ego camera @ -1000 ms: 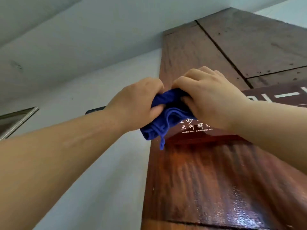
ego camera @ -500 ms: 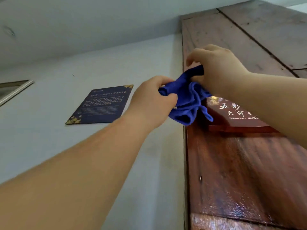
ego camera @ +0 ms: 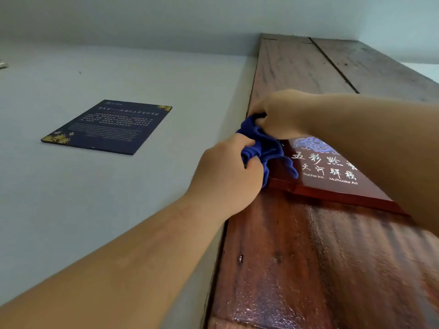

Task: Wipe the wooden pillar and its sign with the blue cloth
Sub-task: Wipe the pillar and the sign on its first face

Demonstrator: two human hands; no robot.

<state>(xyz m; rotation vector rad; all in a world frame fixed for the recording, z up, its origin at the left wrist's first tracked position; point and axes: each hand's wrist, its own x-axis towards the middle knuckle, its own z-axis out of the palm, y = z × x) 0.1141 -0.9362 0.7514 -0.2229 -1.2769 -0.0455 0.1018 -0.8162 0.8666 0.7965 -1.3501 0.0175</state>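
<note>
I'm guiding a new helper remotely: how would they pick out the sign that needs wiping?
Find the tall wooden pillar against the pale wall. The sign is the glossy red-brown plaque on its face, beside the blue cloth. Unlike the navy plaque on the wall, it bears large white characters.

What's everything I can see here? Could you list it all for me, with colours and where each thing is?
wooden pillar: one, reddish-brown and glossy low down, duller higher up, running up the right side.
sign: one, dark red with pale lettering and a bluish emblem, mounted on the pillar.
blue cloth: one, deep blue, bunched at the sign's left edge.
wall plaque: one, dark navy with gold corner motifs and small text, on the wall left of the pillar.
wall: pale grey, left of the pillar.
left hand: gripping the cloth from below.
right hand: gripping the cloth from above.
</note>
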